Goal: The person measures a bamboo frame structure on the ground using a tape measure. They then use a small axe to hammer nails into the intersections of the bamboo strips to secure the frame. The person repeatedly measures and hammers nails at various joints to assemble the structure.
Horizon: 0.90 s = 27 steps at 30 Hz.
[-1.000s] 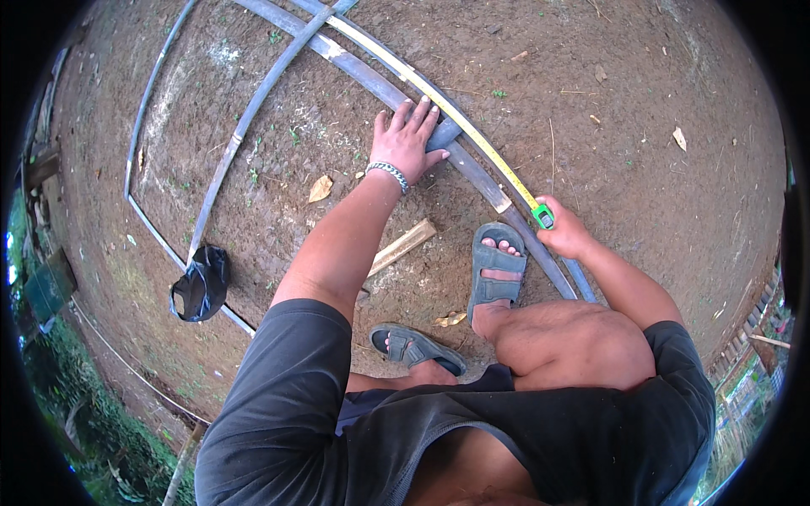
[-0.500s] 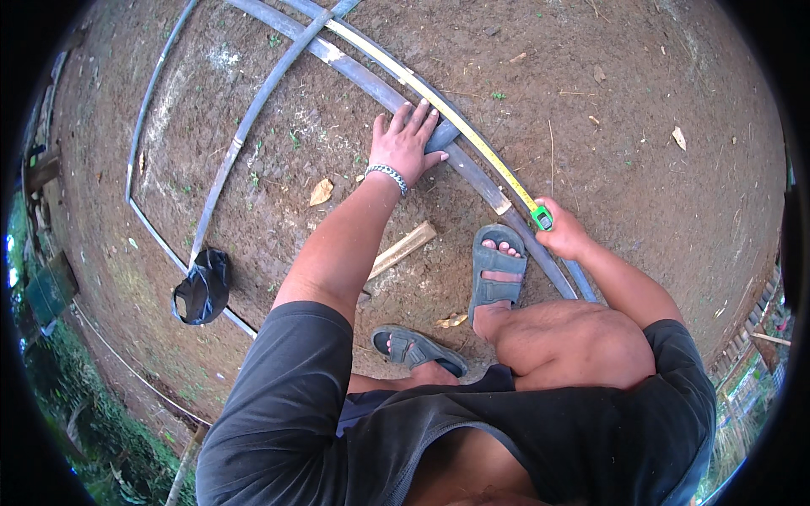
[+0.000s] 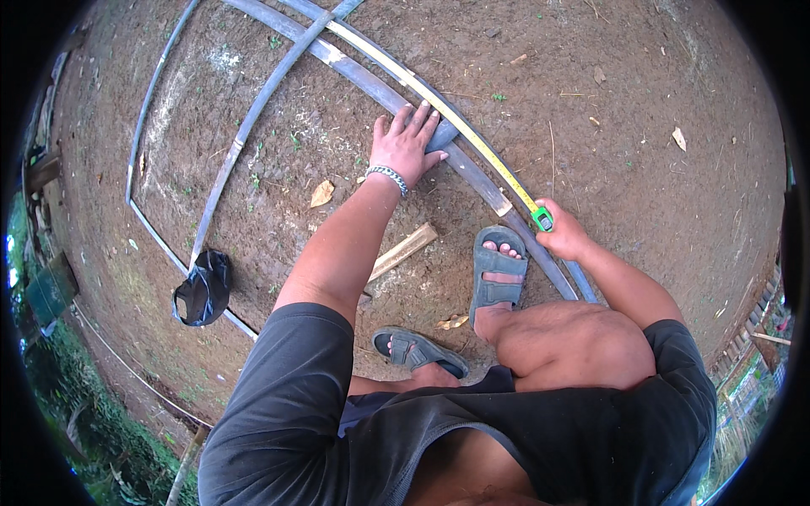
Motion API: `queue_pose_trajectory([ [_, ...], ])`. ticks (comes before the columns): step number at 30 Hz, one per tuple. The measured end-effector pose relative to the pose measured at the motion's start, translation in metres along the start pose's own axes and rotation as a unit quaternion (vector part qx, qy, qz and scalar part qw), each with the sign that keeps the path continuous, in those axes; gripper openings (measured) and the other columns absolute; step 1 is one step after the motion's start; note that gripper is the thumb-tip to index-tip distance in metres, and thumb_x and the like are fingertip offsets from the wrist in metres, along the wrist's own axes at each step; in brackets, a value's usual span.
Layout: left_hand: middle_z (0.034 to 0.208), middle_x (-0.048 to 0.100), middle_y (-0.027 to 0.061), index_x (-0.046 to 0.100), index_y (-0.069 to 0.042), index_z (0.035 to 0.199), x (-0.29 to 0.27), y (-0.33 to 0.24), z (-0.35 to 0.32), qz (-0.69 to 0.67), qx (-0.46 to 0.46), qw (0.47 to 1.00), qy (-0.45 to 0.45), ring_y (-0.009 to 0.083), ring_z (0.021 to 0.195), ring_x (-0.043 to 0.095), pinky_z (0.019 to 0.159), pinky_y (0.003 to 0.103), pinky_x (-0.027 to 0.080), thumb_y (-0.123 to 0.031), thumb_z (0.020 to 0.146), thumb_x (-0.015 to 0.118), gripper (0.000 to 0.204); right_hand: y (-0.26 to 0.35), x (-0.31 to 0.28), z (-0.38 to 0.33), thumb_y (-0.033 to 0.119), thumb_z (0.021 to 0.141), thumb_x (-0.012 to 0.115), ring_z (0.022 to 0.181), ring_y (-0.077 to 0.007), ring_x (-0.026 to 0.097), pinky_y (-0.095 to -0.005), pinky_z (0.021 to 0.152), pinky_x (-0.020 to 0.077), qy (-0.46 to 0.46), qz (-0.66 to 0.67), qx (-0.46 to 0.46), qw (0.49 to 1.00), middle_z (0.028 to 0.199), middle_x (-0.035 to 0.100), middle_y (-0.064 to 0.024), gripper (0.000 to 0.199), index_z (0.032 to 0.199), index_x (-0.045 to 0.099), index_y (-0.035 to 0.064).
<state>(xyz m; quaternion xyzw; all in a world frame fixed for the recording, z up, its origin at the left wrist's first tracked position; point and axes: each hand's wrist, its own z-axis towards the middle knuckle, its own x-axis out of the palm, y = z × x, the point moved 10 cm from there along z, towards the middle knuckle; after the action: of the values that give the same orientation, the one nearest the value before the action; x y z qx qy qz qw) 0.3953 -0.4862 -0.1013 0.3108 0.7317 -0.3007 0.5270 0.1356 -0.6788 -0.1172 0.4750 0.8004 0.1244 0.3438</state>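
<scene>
Presently the left hand [image 3: 405,145] lies flat, fingers spread, on the grey slat [image 3: 472,173]. Its long axis runs diagonally from that hand toward the right hand [image 3: 564,236], which grips the green tape measure [image 3: 542,220]; the yellow tape [image 3: 472,139] extends alongside.

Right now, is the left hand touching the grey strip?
Touching. The head view shows the left hand flat on the grey strip, fingers spread across it.

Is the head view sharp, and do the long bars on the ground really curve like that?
Head view: sharp, in soft even daylight with no glare; the grey bars and the yellow tape bend from fisheye distortion; a black rim rings the picture.
</scene>
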Motion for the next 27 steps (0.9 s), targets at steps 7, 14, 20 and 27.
queue_pose_trajectory([
  [7,0.162,0.034,0.0009,0.039,-0.023,0.155,-0.0010,-0.0006,-0.0001,-0.003,0.000,1.000,-0.003,0.0250,0.146,0.033,0.117,0.054,0.027,-0.062,0.092,0.056,0.076,-0.0021,0.0007,0.0010,0.018,0.074,0.069,0.107,-0.0436,0.064,-0.0463,0.091,0.0506,-0.002,-0.003,-0.003,1.000,0.113,0.065,-0.0276,0.067,0.136,0.048,0.0073],
  [14,0.162,0.034,0.0007,0.039,-0.023,0.155,-0.0006,0.0006,0.0002,-0.001,-0.001,1.000,-0.005,0.0249,0.146,0.034,0.117,0.054,0.027,-0.063,0.092,0.056,0.077,0.0004,0.0005,0.0003,0.017,0.074,0.069,0.109,-0.0435,0.064,-0.0461,0.092,0.0504,-0.002,-0.004,-0.004,1.000,0.114,0.065,-0.0274,0.067,0.136,0.048,0.0071],
  [20,0.163,0.033,0.0003,0.039,-0.025,0.155,0.0009,-0.0004,-0.0001,0.006,-0.003,1.000,0.004,0.0243,0.147,0.032,0.117,0.054,0.026,-0.064,0.093,0.054,0.075,0.0037,-0.0004,-0.0005,0.018,0.074,0.069,0.109,-0.0432,0.064,-0.0460,0.093,0.0503,-0.001,-0.004,0.003,1.000,0.115,0.065,-0.0275,0.067,0.136,0.048,0.0068],
  [27,0.166,0.027,-0.0019,0.034,-0.028,0.157,0.0013,-0.0005,0.0012,0.006,-0.010,0.999,0.045,0.0237,0.150,0.027,0.119,0.057,0.023,-0.064,0.094,0.052,0.075,0.0026,-0.0004,0.0003,0.018,0.074,0.069,0.108,-0.0432,0.064,-0.0452,0.092,0.0504,0.001,-0.001,-0.003,1.000,0.114,0.065,-0.0275,0.067,0.136,0.048,0.0065],
])
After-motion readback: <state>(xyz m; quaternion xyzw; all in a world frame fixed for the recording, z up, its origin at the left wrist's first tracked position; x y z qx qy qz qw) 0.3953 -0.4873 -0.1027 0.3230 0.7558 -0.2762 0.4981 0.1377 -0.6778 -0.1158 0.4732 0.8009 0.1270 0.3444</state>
